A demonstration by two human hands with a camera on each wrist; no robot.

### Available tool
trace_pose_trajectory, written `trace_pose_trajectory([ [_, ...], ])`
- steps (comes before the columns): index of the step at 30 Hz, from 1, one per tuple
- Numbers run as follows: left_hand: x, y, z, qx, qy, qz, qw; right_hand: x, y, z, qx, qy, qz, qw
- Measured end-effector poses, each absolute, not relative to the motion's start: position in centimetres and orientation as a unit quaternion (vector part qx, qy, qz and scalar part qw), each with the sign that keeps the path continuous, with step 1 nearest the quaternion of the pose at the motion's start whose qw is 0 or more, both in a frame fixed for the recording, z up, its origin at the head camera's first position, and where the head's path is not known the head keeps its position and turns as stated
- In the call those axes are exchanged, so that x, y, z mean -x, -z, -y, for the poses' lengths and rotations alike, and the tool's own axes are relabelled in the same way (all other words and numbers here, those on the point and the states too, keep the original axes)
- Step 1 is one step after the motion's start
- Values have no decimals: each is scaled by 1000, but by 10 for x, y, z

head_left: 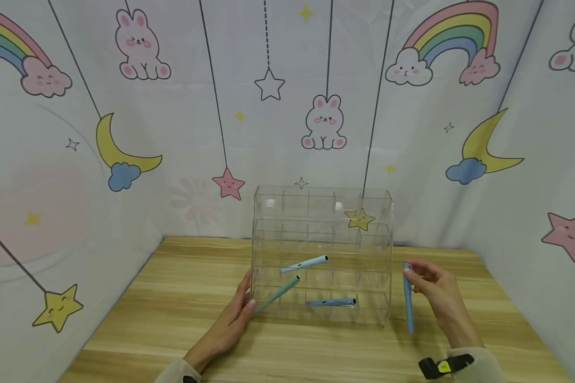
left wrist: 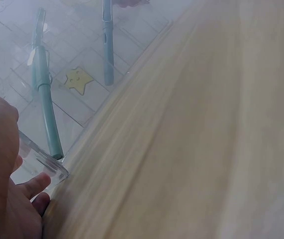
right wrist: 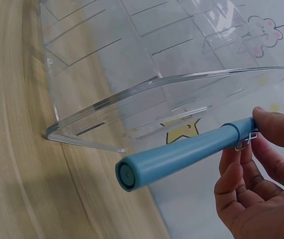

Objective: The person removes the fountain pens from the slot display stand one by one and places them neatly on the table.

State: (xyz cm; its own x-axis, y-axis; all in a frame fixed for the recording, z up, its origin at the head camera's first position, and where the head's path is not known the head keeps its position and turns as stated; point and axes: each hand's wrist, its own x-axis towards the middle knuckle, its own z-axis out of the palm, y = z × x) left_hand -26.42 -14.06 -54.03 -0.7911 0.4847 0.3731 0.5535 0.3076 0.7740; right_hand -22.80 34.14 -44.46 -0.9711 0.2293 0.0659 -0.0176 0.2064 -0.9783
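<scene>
A clear acrylic rack (head_left: 321,213) with rows of compartments stands on the table. My right hand (head_left: 433,287) pinches a blue pen (head_left: 408,306) by its capped upper end, just right of the rack; in the right wrist view the pen (right wrist: 181,157) points its blunt end toward the camera. At the rack's lower left side rests my left hand (head_left: 227,324), thumb in front and fingers along the side panel. Three pens lie in the rack: a light blue pen (head_left: 304,264) in the middle, a green pen (head_left: 279,293) slanting at lower left and a blue pen (head_left: 330,302) in the bottom row.
The wood-grain table (head_left: 306,351) runs back to a white curtain (head_left: 182,133) printed with rabbits, stars and rainbows. More of the curtain hangs at both sides. A black strap (head_left: 445,366) circles the right sleeve.
</scene>
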Motion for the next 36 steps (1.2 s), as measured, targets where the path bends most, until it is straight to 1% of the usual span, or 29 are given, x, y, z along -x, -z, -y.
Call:
trace_pose_trajectory([
  [25,262,541,142,324,486,811,43,230,454,-346,81,-607,788,53],
  [36,263,538,141,318,494,809,32,232,456,-349,72,-606,790,49],
])
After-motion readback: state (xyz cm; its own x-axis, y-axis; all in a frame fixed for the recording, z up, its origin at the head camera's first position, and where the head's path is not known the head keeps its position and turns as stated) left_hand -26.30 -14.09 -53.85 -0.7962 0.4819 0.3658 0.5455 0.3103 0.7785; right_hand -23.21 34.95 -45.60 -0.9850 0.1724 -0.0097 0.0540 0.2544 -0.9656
